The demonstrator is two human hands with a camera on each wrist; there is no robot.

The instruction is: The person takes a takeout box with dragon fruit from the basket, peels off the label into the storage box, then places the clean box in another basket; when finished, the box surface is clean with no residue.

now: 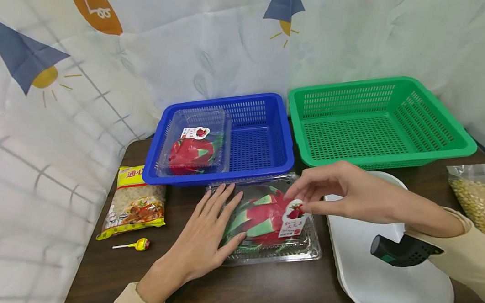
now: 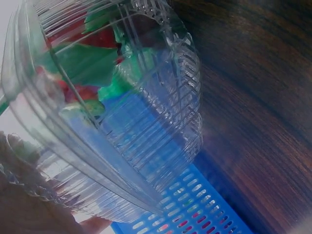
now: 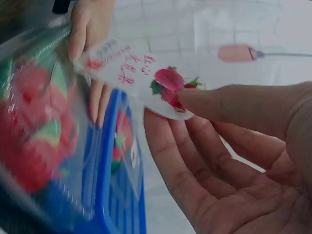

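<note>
The dragon fruit label [image 1: 294, 219] was over a clear plastic clamshell [image 1: 278, 257], its rounded end pinched between the thumb and fingers of the right hand [image 1: 355, 194]; whether its other end touched the plastic, I could not tell. The left hand [image 1: 205, 234] lay with straight, spread fingers on the clamshell's left side, likely to keep the light box from sliding on the bench [image 1: 260, 292]. It sat just in front of the blue basket [image 1: 289, 149], probably for both hands' easy reach

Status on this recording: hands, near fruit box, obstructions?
Left hand rests on near box; right hand pinches label. Box on table, blue basket just behind. Nothing visibly blocking hands.
</note>
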